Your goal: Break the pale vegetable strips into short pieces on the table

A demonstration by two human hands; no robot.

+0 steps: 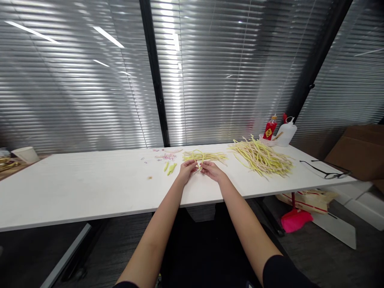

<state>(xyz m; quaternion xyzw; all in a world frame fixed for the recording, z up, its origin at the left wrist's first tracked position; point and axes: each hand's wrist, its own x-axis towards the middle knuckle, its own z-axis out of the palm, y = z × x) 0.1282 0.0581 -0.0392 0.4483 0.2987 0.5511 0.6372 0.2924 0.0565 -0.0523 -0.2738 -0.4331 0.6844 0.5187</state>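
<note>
The white table (90, 188) runs wide from left to right, and everything sits along its far half. Biggest on it is the big bean heap (261, 158) at far right, pale yellow-green pods with pinkish streaks, too many to count, strands lying mostly from far left to near right. Next down, the small bean pile (205, 156) at centre, same long thin pods, their long axis running left to right across the table; again too tangled to count.

Both hands are right at the near edge of that pile. The left hand (187, 170) and right hand (212, 169) sit close together, fingertips almost meeting, each pinching on one thin bean (199, 165) between them. That bean is slim and yellow-green; it seems to lie left to right, though it is too small to be certain.

Just left of the hands, cut pieces (170, 168), three or four short green bits, pointing roughly near to far. Beyond them a scatter of pinkish scraps (165, 155).

At far right stand two bottles: one red bottle (270, 129), one white bottle (286, 132), both upright. One pair of glasses (325, 170) lies at the right end. One paper bowl (26, 153) at far left.
</note>
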